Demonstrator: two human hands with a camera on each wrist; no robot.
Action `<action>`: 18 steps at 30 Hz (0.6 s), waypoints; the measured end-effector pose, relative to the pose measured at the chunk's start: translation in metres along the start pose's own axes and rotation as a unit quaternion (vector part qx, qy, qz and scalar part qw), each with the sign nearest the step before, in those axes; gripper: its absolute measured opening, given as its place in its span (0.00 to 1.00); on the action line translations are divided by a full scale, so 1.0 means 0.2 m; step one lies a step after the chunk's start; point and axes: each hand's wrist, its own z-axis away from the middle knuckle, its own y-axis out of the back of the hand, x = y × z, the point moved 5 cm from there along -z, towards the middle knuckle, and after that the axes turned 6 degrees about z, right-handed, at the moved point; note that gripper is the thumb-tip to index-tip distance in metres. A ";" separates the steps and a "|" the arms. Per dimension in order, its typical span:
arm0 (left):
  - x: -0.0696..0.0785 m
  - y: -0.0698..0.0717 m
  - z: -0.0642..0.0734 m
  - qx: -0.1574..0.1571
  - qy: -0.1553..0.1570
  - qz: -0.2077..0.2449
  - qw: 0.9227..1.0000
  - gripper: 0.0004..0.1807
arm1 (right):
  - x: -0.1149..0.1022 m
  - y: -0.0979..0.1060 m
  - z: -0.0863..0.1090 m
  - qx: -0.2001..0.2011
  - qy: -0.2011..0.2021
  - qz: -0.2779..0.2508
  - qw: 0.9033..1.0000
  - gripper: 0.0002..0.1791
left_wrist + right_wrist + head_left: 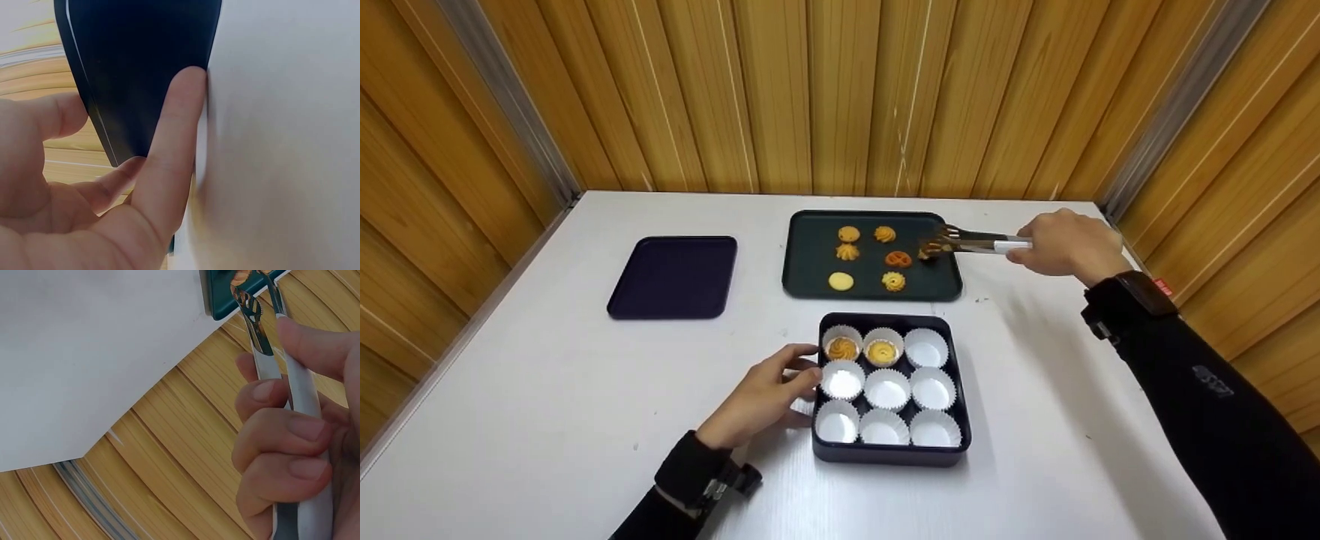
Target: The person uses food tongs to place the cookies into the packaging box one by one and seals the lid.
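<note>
Evidently, the right hand (1069, 241) curls its fingers around a pair of white-handled metal tongs (986, 245), whose tips are at a cookie (927, 253) near the right edge of the dark green tray (810, 262); whether they pinch it is hard to tell. Six other cookies lie on that tray, among them a pretzel-shaped cookie (898, 259). Fingers extended, the left hand (761, 397) touches the left side of a dark square box (891, 455) holding nine white paper cups; the far-left and far-middle cups each contain a swirled cookie. Further left lies a dark purple tray (673, 277).
</note>
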 end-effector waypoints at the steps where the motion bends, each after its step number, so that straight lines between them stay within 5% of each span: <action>1: 0.00 0.00 0.00 0.000 0.000 0.000 1.000 0.31 | 0.00 0.00 0.00 -0.001 0.003 0.002 1.000 0.31; 18: 0.00 0.01 0.00 0.000 -0.006 -0.018 1.000 0.31 | -0.03 -0.02 0.01 -0.023 0.009 0.024 0.999 0.32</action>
